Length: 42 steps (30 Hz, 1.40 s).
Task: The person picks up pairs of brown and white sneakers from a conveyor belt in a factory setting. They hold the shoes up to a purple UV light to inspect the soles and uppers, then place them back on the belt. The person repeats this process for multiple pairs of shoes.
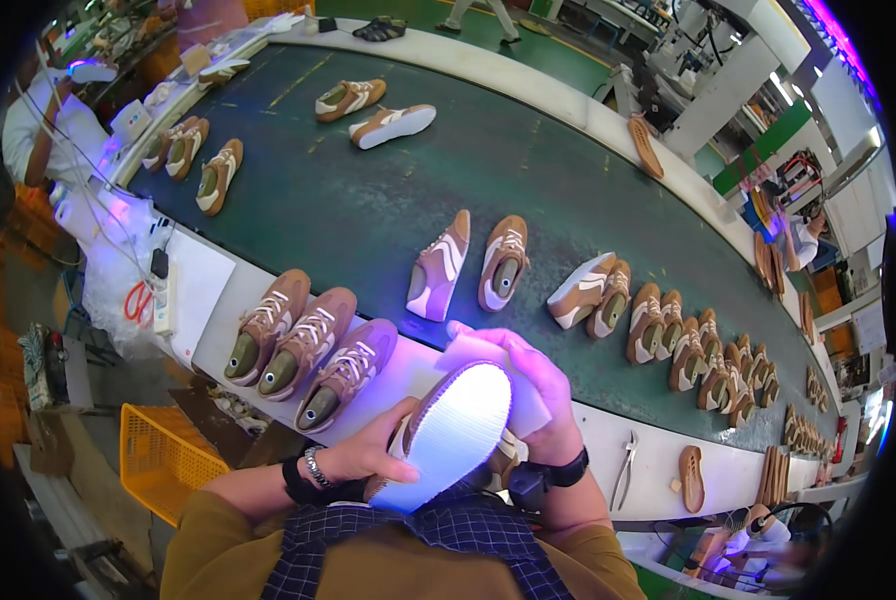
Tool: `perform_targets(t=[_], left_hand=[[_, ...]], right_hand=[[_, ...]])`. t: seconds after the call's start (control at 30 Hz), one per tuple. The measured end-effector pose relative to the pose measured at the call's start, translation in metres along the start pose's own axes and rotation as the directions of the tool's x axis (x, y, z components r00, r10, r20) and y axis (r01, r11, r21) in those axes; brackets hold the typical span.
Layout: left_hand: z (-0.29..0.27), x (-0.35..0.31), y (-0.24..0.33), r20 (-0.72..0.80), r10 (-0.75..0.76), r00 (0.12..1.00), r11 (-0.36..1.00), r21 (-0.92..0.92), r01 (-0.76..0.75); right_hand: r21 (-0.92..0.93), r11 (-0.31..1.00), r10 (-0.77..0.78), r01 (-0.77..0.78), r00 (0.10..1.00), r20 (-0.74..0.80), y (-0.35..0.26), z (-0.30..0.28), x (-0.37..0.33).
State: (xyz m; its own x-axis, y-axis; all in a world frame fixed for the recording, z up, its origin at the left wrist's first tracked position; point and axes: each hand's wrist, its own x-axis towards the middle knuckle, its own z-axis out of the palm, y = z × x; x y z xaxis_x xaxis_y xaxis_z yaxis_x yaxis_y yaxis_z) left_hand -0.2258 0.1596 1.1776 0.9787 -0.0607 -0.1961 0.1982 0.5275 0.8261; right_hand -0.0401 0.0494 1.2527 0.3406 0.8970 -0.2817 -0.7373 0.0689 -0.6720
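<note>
A brown and white sneaker (458,430) is tilted in front of my chest, its pale sole facing up. My left hand (368,447) grips it near the lower end, thumb pressed on the sole's edge. In my right hand (540,375) is a flat, pale pink pad (513,385), held beside the sneaker's upper end; it looks like foam or folded cloth. Part of another shoe (508,455) shows behind the held one. To the left, a row of three brown sneakers (308,345) stands on the white ledge (218,325).
The green conveyor belt (358,220) carries several sneakers, crowded at the right. On the ledge to my right lie pliers (625,470) and a loose brown sole (692,478). A yellow crate (168,460) stands at lower left. Another person (63,130) sits at far left.
</note>
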Motion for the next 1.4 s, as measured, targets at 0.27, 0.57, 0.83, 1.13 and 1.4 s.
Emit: perform_targets(t=[0.27,0.57,0.83,1.13,1.4], left_hand=[[0.001,0.002,-0.006,0.048,0.029,0.998,0.998,0.062,-0.032],[0.008,-0.002,-0.004,0.155,0.029,0.987,1.000,-0.006,-0.029],[0.003,0.000,-0.018,0.216,0.063,0.974,0.997,0.018,-0.069],[0.002,0.000,-0.015,0.267,0.015,0.964,0.997,-0.072,0.004],[0.003,0.004,-0.015,0.307,-0.015,0.952,0.994,-0.099,0.048]], right_hand=[[-0.133,0.991,0.042,-0.006,0.963,0.266,-0.015,0.010,-0.002],[-0.290,0.957,0.116,-0.018,0.939,0.323,-0.007,0.022,0.005],[-0.318,0.946,0.060,0.060,0.933,0.356,0.006,0.014,0.009],[-0.192,0.978,0.007,0.079,0.910,0.414,0.015,0.007,0.017],[-0.104,0.989,-0.050,0.106,0.899,0.435,0.019,-0.001,0.018]])
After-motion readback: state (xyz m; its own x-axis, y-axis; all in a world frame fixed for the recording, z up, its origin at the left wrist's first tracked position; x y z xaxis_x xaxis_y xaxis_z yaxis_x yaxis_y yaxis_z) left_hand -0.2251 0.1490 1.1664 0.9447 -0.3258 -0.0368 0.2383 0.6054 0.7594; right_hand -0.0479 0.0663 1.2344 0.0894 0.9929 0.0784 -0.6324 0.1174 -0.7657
